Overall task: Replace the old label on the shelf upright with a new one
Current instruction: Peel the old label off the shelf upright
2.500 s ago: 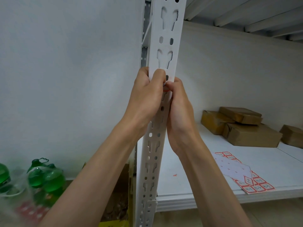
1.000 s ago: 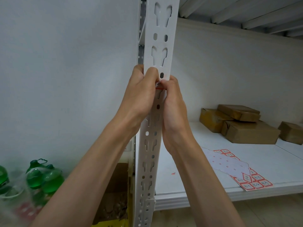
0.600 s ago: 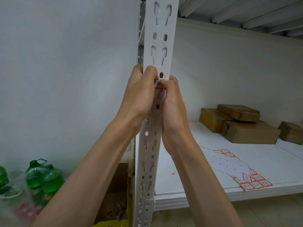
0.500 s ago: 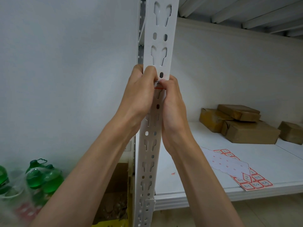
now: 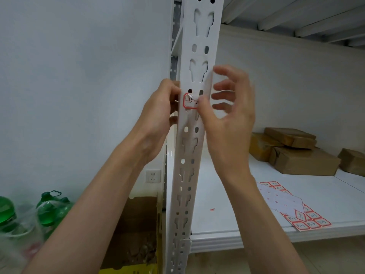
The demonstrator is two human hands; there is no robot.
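Observation:
The white perforated shelf upright point(image 5: 197, 56) runs down the middle of the view. A red-bordered label point(image 5: 190, 101) with handwriting is stuck on its front face, and the label's top left corner is lifted a little. My left hand point(image 5: 161, 113) is at the upright's left edge with its fingers curled around that edge, beside the label. My right hand point(image 5: 229, 111) is on the right side. Its thumb presses on the label's right end, and its fingers are spread and hold nothing. A sheet of red-bordered labels point(image 5: 284, 204) lies on the white shelf point(image 5: 227, 194).
Several brown cardboard parcels point(image 5: 296, 153) sit at the back right of the shelf. Green bottles point(image 5: 49, 208) stand on the floor at lower left, and an open cardboard box point(image 5: 136, 230) stands beside the upright. A wall socket point(image 5: 153, 176) is behind it.
Both hands were pinched together over the label, hiding it. Now they have drawn apart: the right hand's fingers have spread open, the left has slid to the edge, and the label shows.

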